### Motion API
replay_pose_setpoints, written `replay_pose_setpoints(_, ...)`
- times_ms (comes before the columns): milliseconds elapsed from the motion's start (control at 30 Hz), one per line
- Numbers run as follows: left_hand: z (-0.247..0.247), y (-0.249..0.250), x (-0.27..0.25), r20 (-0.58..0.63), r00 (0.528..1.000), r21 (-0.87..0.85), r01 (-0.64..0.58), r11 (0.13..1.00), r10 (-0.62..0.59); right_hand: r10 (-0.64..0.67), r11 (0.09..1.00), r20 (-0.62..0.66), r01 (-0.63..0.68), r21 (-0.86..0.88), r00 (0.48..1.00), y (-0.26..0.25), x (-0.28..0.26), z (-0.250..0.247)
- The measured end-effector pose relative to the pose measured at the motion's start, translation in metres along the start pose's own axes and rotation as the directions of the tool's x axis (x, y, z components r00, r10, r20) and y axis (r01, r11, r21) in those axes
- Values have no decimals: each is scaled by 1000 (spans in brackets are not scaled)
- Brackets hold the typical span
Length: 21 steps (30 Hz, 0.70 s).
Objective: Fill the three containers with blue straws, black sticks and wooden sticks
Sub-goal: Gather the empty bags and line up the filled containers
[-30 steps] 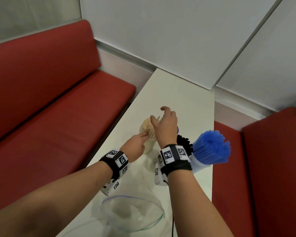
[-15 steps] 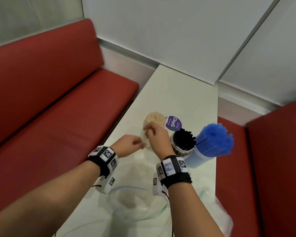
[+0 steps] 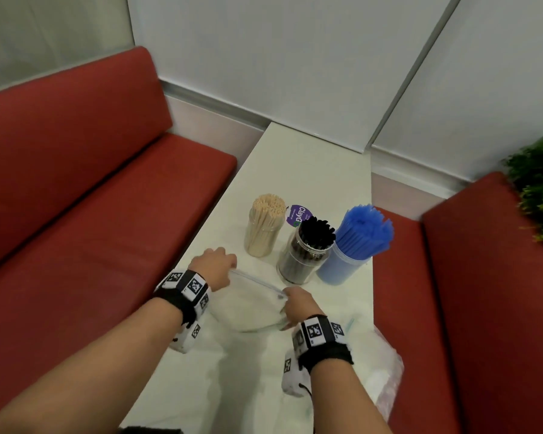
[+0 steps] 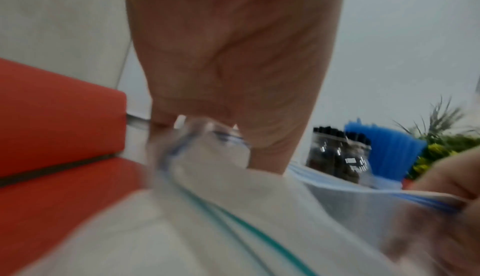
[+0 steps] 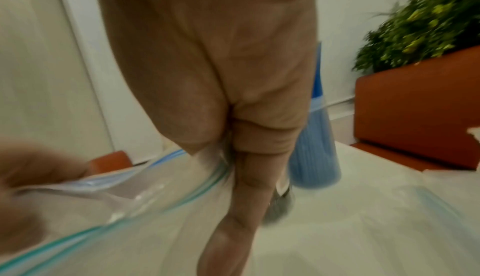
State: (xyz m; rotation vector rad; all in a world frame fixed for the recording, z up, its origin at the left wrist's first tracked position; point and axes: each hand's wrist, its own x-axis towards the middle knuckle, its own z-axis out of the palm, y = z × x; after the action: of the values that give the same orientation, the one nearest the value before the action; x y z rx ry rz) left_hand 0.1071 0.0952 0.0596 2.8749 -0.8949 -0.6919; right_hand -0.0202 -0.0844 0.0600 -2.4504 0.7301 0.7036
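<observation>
Three clear containers stand in a row on the white table: one packed with wooden sticks, one with black sticks and one with blue straws. In front of them my two hands hold an empty clear zip bag by its mouth. My left hand pinches the left end of the zip edge. My right hand pinches the right end. The bag's mouth gapes between the hands. The black sticks and blue straws show behind the bag.
Red bench seats run along both long sides of the table. A purple round label lies behind the containers. More clear bags lie at the near right edge. A green plant stands at the far right.
Both hands left the wooden sticks container, drew back toward me and took hold of the empty zip bag by its mouth. The head view tilted, showing all three containers uncovered.
</observation>
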Motion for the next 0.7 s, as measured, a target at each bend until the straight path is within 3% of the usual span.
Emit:
replay_pose_setpoints(67,-16,-9,-5,-27,994,-42,107,993,-108,64,998,-70,-63,17,995,7,-11,-20)
replay_pose_setpoints(133,-29,-12,-8,-57,980,-199,178,964,-193,80,989,-88,-68,133,993,9,-20,-34)
replay_pose_setpoints(233,-43,-9,-12,-115,941,-589,194,785,-318,44,975,-125,-15,222,991,4,-33,-46)
replay_pose_setpoints(267,-48,-8,-13,-150,924,-635,183,751,-352,27,973,-170,13,230,985,3,-36,-49)
replay_pose_setpoints(333,-56,-11,-14,-206,903,-557,208,804,-377,-15,917,-299,132,377,954,5,-40,-56)
replay_pose_setpoints(400,-62,-13,-17,-182,905,-488,257,834,-385,31,857,-392,177,484,920,11,-47,-64)
replay_pose_setpoints(467,-64,-10,-19,-47,958,-610,197,767,-284,53,889,-375,127,440,925,15,-52,-70)
replay_pose_setpoints(533,-68,-2,-22,51,994,-828,95,552,-95,9,973,-259,51,223,966,13,-57,-76)
replay_pose_setpoints(567,-72,3,-23,44,998,-883,59,467,-42,-22,986,-243,62,154,970,9,-59,-79)
replay_pose_setpoints(633,-83,12,-25,-25,998,-880,8,474,-63,-148,958,-366,225,177,919,-4,-70,-87)
replay_pose_setpoints(700,-94,23,-30,-84,991,-835,-13,550,-104,-338,870,-520,472,146,784,-23,-77,-90)
